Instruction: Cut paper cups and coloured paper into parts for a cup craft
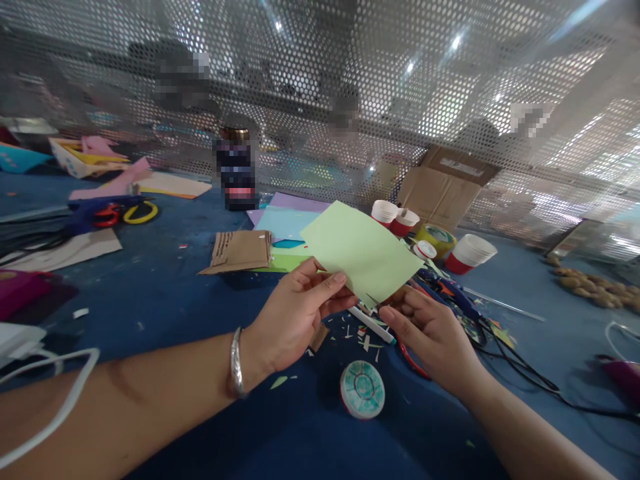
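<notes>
A light green sheet of paper [363, 250] is pinched at its lower left edge between the thumb and fingers of my left hand [295, 313], which has a silver bangle at the wrist. My right hand [430, 333] is closed at the sheet's lower right edge, around what look like red-handled scissors [414, 363], mostly hidden by the fingers. A thin dark tip shows against the paper's lower edge. Below the hands stands a small round piece with a teal pattern [363, 390]. A marker [373, 325] lies beneath the paper among small scraps.
Cardboard [243, 250] and coloured sheets [285, 220] lie behind my left hand. Paper cups [473, 252], a tape roll [436, 239] and a cardboard box [443, 187] stand behind my right. Glue guns [463, 297] with cables lie at both sides. A perforated metal screen [300, 87] rises behind.
</notes>
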`<move>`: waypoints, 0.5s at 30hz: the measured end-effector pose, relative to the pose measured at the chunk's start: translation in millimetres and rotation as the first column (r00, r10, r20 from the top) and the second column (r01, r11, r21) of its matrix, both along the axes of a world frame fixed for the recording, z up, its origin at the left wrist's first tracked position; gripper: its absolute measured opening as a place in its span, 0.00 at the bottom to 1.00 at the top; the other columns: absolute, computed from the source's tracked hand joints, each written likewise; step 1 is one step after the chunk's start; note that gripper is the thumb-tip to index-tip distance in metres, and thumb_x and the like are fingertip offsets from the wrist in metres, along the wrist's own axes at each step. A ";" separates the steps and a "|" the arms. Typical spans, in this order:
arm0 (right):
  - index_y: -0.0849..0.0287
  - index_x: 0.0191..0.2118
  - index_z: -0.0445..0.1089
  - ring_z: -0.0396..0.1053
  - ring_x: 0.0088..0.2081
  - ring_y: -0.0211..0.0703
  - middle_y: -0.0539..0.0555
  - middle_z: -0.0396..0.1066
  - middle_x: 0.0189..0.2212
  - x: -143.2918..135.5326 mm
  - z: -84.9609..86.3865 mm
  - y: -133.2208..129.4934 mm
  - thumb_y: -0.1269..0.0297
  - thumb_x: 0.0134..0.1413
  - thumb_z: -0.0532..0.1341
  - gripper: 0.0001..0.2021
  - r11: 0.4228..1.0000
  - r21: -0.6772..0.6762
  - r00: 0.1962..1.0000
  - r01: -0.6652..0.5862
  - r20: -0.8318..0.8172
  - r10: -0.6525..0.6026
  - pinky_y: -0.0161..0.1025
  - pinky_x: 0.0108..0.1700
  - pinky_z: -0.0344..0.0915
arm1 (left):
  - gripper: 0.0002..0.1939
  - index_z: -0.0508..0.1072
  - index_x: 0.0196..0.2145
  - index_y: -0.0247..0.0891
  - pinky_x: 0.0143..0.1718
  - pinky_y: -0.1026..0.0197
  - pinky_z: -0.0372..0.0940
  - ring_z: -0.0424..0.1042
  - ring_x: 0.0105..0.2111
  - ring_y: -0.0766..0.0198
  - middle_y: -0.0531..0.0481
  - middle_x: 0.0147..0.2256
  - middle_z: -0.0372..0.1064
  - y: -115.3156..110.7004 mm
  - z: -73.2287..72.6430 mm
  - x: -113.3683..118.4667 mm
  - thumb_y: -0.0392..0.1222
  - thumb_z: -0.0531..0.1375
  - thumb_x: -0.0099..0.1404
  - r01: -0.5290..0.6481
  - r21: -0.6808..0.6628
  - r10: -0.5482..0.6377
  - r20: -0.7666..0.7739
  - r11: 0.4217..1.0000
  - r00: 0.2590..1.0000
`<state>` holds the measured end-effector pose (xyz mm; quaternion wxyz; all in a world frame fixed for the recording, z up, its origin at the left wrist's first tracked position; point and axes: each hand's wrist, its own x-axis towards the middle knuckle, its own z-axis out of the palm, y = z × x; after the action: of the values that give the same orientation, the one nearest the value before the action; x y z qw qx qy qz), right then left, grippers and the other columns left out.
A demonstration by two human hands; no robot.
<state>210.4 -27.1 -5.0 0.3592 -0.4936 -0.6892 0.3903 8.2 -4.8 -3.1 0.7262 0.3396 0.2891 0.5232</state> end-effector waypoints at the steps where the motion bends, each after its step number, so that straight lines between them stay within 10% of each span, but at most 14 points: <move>1: 0.56 0.40 0.70 0.67 0.32 0.41 0.52 0.71 0.31 0.2 -0.2 0.1 0.51 0.63 0.60 0.13 1.000 -0.002 1.000 -0.004 -0.005 0.004 0.36 0.33 0.63 | 0.09 0.76 0.41 0.37 0.44 0.60 0.71 0.76 0.41 0.64 0.48 0.43 0.77 -0.1 -0.2 0.0 0.36 0.67 0.62 0.002 0.000 -0.002 0.000 1.000 1.000; 15: 0.58 0.35 0.69 0.60 0.26 0.36 0.48 0.66 0.26 1.2 1.1 -1.1 0.51 0.64 0.60 0.15 1.000 -0.001 0.997 0.026 0.070 -0.025 0.35 0.29 0.57 | 0.12 0.74 0.43 0.37 0.37 0.62 0.73 0.75 0.38 0.63 0.47 0.40 0.75 -1.5 -1.9 -2.1 0.40 0.67 0.62 -0.015 0.026 0.018 -0.134 1.000 0.991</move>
<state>211.6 -28.3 -3.9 0.3394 -0.5160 -0.6947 0.3688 6.1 -6.3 -5.0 0.6963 0.3808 0.3337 0.5087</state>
